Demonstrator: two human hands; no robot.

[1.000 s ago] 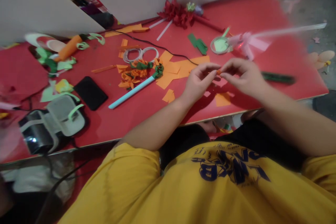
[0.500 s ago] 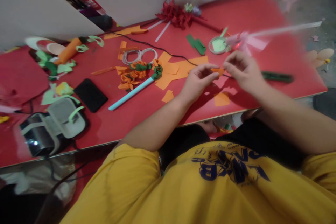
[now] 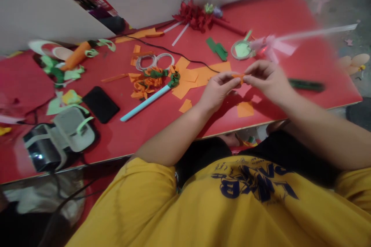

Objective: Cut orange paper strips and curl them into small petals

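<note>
My left hand (image 3: 218, 89) and my right hand (image 3: 268, 79) meet above the red table (image 3: 162, 123), both pinching a small orange paper strip (image 3: 239, 77) between thumb and fingers. Orange paper sheets (image 3: 199, 75) lie on the table just beyond my hands. An orange paper square (image 3: 245, 109) lies beneath them near the table's front edge. A smaller orange scrap (image 3: 185, 105) sits left of my left wrist.
An orange and green paper flower on a light blue stick (image 3: 150, 96), a black phone (image 3: 101, 104), white tape rings (image 3: 155, 60), a red paper flower (image 3: 194, 17), a pink ribbon flower on a clear stick (image 3: 272, 44), a round lid (image 3: 242, 50), a grey headset (image 3: 58, 139).
My right hand pulled a little away from the left half a second ago and has come back, so both hands pinch the orange strip together again.
</note>
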